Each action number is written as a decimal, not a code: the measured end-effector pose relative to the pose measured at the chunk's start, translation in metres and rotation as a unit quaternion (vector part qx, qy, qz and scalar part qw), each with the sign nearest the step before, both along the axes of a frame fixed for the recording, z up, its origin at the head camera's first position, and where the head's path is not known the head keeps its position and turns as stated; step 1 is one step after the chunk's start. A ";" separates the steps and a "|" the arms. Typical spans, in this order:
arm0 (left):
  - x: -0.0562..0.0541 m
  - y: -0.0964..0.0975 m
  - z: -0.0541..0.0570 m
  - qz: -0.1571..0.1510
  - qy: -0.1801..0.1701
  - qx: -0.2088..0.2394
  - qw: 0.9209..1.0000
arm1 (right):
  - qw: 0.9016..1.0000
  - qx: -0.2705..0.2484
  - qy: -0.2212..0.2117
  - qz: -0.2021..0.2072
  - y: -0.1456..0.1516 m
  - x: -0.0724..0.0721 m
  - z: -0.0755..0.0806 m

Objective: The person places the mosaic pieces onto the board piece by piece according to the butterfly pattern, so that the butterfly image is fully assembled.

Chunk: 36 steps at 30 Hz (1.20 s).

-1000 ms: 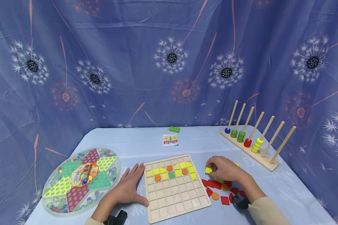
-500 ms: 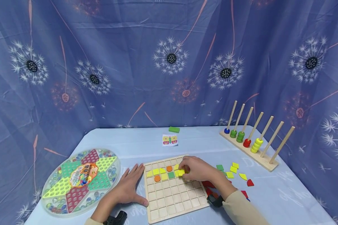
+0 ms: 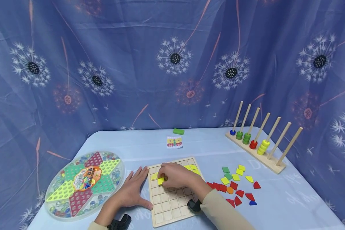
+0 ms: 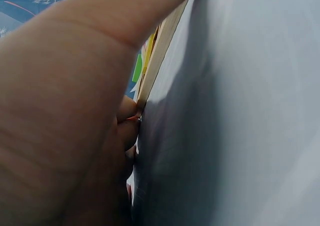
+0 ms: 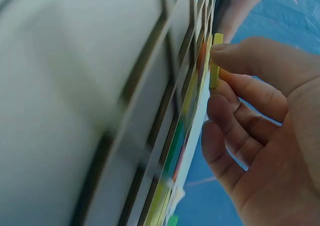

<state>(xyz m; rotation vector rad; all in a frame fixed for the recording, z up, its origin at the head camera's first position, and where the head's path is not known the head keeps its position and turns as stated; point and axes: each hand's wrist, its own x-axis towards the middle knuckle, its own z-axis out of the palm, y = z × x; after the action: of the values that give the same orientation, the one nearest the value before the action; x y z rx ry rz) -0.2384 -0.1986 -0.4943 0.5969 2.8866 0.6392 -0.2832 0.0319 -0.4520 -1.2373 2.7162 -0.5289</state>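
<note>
A square wooden grid board (image 3: 167, 206) lies on the table, with yellow tiles (image 3: 194, 167) in its far rows. My right hand (image 3: 176, 175) is over the board's far left part and hides several of the tiles there. Between thumb and forefinger it pinches a yellow tile (image 5: 216, 61), seen edge-on in the right wrist view, close over the grid. My left hand (image 3: 133, 191) lies with its fingers spread at the board's left side, fingertips and thumb right at the edge. In the left wrist view the board's side edge (image 4: 162, 48) shows beyond the left hand (image 4: 65, 96).
Loose tiles lie right of the board, among them red tiles (image 3: 223, 187), green tiles (image 3: 225, 170) and an orange disc (image 3: 230, 190). A round marble game board (image 3: 72, 212) is at left, a peg rack (image 3: 254, 153) at right. A butterfly card (image 3: 174, 142) and green block (image 3: 178, 131) stand behind.
My right hand has carried a yellow tile from the loose tiles leftward across the board to its far left part. The left hand has stayed at the board's left edge.
</note>
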 end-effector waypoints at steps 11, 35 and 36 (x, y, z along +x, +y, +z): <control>-0.004 0.000 -0.001 -0.008 -0.001 -0.003 1.000 | 0.999 0.041 0.012 0.003 -0.028 0.002 0.001; -0.003 0.000 0.000 0.007 0.005 -0.003 1.000 | 0.999 -0.029 0.005 -0.021 0.044 0.001 0.018; -0.002 0.000 -0.001 0.007 0.006 0.000 1.000 | 0.999 -0.034 0.001 -0.024 0.052 0.001 0.019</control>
<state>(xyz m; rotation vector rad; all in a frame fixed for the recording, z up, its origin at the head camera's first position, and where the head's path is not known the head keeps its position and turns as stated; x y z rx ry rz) -0.2408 -0.1987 -0.4948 0.5818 2.9038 0.6392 -0.2823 0.0838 -0.4335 -1.1911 2.7578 -0.6313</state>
